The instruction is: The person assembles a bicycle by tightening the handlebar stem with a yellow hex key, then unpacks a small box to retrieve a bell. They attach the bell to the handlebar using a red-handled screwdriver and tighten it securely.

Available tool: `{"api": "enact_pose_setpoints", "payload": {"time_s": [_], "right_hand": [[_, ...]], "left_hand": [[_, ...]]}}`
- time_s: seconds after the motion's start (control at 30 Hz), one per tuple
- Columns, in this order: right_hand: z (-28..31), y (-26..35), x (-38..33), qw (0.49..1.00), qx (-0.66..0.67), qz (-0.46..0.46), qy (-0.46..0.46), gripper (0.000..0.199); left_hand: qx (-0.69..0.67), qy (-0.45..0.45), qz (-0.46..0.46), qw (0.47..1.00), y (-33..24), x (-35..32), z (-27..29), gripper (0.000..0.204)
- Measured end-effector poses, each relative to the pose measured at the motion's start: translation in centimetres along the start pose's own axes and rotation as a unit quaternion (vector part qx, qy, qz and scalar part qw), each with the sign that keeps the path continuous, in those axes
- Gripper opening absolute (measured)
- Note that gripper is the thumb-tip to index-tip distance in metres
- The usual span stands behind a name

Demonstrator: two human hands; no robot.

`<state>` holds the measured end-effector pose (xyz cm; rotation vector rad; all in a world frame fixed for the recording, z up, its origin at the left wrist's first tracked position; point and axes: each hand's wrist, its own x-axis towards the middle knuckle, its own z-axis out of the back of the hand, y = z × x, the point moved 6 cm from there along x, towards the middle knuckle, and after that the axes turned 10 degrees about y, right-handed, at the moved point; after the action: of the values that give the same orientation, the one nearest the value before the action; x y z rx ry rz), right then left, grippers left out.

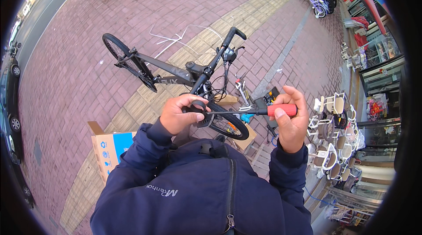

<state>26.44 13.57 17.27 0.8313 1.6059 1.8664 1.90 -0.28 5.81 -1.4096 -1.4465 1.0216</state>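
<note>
Red plastic fills the right hand [290,125]: its fingers [295,99] are curled tight round the handle of a screwdriver [263,111], whose dark shaft runs level across to the left hand [178,114]. There the fingers [193,100] are closed round a small black round part [198,105], thumb on top, held in the air at chest height with the driver tip meeting it. Nothing carries either thing; both are held up over the brick pavement [74,59].

The risk, as I see it, is the tip. If it is not seated square and the right hand pushes, it could skid off the part and jab the left palm right behind it. A loosened screw or the part itself could also drop and roll away over the pavement, or in among the spokes.

Just beyond the hands stands a black bicycle [176,70], its front wheel [226,125] just past the knuckles. A cardboard box [107,145] sits at the lower left, tools [263,99] lie scattered near the wheel, and white child seats [332,138] crowd the right.
</note>
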Motion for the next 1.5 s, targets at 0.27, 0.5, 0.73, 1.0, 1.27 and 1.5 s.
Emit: {"api": "enact_pose_setpoints", "payload": {"time_s": [0.27,0.5,0.73,1.0,1.27,1.5], "right_hand": [[0.5,1.7,-0.1,0.991,-0.049,0.106,-0.062,0.045],[-1.9,3.5,0.4,0.946,-0.246,0.204,0.050,0.036],[-9.5,-1.1,0.5,0.892,-0.375,0.207,0.144,0.072],[-6.5,-1.8,0.9,0.911,-0.318,0.197,0.170,0.053],[-4.0,-7.2,3.2,0.891,-0.323,0.224,0.229,0.051],[-5.7,-15.0,12.2,0.898,-0.356,0.208,0.153,0.049]], "left_hand": [[-0.045,-0.009,-0.005,0.999,0.7,0.4,-0.6,0.043],[-0.124,-0.035,-0.022,0.991,1.0,1.0,-1.3,0.042],[-0.245,-0.051,-0.008,0.968,2.0,2.6,-3.6,0.043],[-0.154,-0.003,0.086,0.984,1.7,2.8,-4.1,0.024],[0.304,-0.037,0.077,0.949,-0.4,6.0,-2.3,0.022],[0.532,-0.054,0.061,0.843,0.3,14.9,6.6,0.024]]}}
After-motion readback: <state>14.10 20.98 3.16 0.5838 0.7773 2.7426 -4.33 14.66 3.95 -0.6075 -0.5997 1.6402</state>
